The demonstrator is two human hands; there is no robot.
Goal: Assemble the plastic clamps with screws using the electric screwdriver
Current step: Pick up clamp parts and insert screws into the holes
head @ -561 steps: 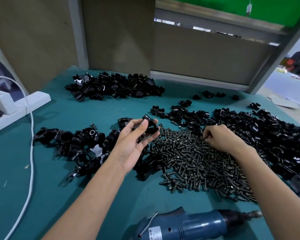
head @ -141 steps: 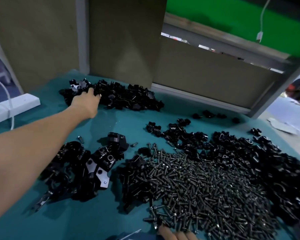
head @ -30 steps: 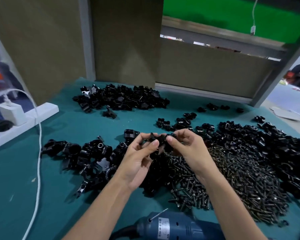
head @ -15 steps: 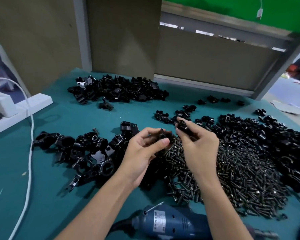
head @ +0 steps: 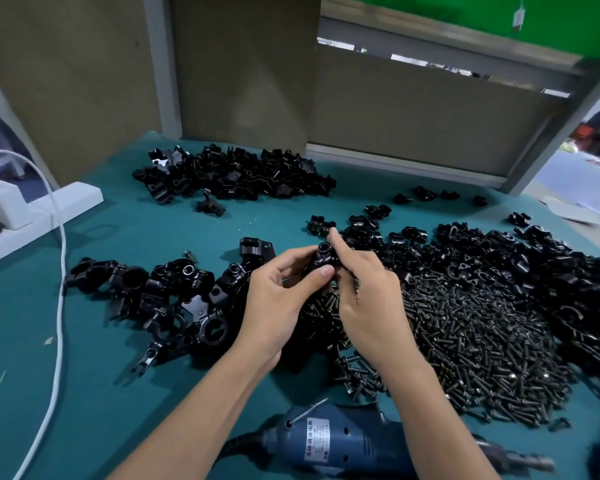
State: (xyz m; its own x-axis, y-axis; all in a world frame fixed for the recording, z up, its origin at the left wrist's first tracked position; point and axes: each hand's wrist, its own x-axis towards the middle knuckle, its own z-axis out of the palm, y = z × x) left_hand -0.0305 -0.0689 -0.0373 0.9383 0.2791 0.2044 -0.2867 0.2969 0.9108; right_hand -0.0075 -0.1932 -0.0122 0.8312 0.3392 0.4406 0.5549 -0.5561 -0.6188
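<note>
The left hand (head: pixel 274 306) and the right hand (head: pixel 369 299) both keep a closed grip on one black plastic clamp (head: pixel 323 257) above the left edge of the screw pile (head: pixel 471 327), while bare green worktop (head: pixel 111 403) lies open at near left, beside the blue electric screwdriver (head: pixel 329 445).

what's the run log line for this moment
step: clamp held between both hands | left hand: grips clamp | right hand: pinches clamp | screwdriver: lying untouched | screws: loose pile
</note>
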